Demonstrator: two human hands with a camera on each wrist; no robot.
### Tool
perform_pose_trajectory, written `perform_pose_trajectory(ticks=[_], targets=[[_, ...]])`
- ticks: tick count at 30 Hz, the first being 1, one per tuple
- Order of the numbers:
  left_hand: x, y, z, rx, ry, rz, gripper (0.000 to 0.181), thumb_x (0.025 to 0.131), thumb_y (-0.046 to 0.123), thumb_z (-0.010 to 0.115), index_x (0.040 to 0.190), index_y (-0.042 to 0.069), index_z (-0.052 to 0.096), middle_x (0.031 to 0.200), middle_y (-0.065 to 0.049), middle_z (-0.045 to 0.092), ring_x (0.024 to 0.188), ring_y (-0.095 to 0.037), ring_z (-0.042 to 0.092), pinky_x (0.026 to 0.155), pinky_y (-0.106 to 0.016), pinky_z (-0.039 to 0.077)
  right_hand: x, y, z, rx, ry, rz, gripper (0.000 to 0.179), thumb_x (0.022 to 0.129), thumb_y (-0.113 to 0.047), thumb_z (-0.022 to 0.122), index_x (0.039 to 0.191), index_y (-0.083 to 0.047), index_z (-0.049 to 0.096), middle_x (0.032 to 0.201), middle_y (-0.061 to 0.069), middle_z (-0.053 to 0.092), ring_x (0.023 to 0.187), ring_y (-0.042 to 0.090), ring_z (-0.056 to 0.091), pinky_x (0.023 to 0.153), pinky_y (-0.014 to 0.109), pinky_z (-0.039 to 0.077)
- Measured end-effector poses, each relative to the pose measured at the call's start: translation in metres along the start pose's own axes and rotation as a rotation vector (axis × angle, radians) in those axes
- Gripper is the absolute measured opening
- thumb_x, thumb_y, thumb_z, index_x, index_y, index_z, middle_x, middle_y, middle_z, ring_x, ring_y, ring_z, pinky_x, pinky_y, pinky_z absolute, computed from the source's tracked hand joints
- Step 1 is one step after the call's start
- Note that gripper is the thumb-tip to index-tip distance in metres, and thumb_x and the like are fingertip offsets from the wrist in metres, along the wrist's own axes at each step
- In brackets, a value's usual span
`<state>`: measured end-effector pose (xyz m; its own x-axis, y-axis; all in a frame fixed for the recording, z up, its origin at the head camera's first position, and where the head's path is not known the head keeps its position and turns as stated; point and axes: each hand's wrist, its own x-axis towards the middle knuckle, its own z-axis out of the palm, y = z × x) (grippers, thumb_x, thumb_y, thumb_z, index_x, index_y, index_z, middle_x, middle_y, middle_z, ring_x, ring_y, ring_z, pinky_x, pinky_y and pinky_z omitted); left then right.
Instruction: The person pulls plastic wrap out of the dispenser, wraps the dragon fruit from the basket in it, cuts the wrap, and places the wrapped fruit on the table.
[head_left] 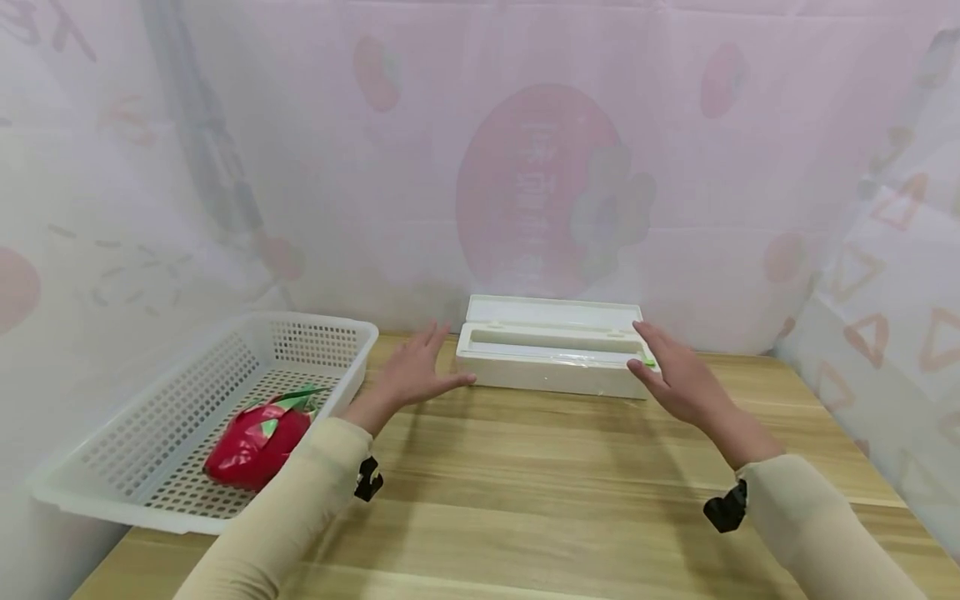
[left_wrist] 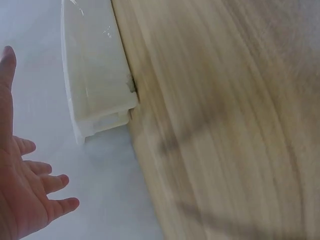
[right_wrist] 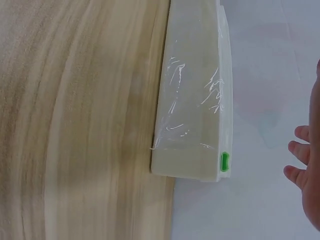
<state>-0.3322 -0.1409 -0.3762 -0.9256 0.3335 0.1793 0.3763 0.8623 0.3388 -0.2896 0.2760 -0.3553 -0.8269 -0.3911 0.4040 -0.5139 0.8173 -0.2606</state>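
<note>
A long white cling film dispenser (head_left: 551, 377) stands at the back of the table with its hinged lid (head_left: 555, 313) raised. Clear film (right_wrist: 182, 95) lies over its front, and a green slider (right_wrist: 225, 161) sits at the right end. Beside the dispenser's left end is my left hand (head_left: 416, 371), fingers spread and holding nothing. My right hand (head_left: 678, 379) is at the opposite end, fingers extended and thumb near the slider. Both wrist views show the hands, left (left_wrist: 25, 190) and right (right_wrist: 310, 155), apart from the dispenser.
On the left, a white perforated plastic basket (head_left: 352, 367) holds a red dragon fruit (head_left: 258, 442) with green scales. The wooden table (head_left: 525, 492) stretches in front of the dispenser. A printed pale curtain (head_left: 390, 192) hangs behind and along both sides.
</note>
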Motion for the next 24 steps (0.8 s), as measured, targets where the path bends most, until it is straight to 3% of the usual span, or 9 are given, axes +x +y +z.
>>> perform_pose_trajectory(ticks=[6,12,19,24], targets=[[0.0,0.0,0.012,-0.099,0.043,-0.043,0.107,0.077,0.072,0.063,0.154,0.012,0.022,0.154,-0.018,0.028,0.136,-0.04,0.034,0.105,-0.057,0.033,-0.006,0.0,0.009,0.082,0.052,0.084,0.06,0.104,-0.036,0.045,0.148,0.003,0.031,0.145,0.028,0.038,0.128,0.047,0.04,0.103,0.06,0.032],[-0.001,-0.001,0.021,-0.18,0.05,-0.087,0.114,0.069,0.083,0.059,0.151,0.009,0.031,0.151,-0.018,0.033,0.132,-0.04,0.039,0.104,-0.056,0.035,-0.011,0.005,0.019,0.198,0.098,0.146,0.056,0.105,-0.032,0.044,0.142,0.01,0.036,0.14,0.03,0.043,0.12,0.047,0.049,0.097,0.06,0.039],[0.0,-0.001,0.031,-0.271,0.074,-0.121,0.098,0.077,0.067,0.068,0.146,0.004,0.038,0.147,-0.019,0.038,0.131,-0.04,0.039,0.104,-0.056,0.035,-0.016,0.007,0.027,0.286,0.134,0.256,0.056,0.105,-0.035,0.041,0.135,0.013,0.041,0.127,0.032,0.052,0.115,0.045,0.052,0.092,0.056,0.045],[0.0,0.001,0.039,-0.362,0.089,-0.166,0.088,0.08,0.06,0.07,0.141,0.001,0.044,0.14,-0.018,0.046,0.124,-0.036,0.047,0.098,-0.052,0.043,-0.021,0.006,0.032,0.338,0.157,0.379,0.057,0.103,-0.04,0.042,0.129,0.011,0.048,0.12,0.029,0.056,0.112,0.043,0.054,0.093,0.054,0.044]])
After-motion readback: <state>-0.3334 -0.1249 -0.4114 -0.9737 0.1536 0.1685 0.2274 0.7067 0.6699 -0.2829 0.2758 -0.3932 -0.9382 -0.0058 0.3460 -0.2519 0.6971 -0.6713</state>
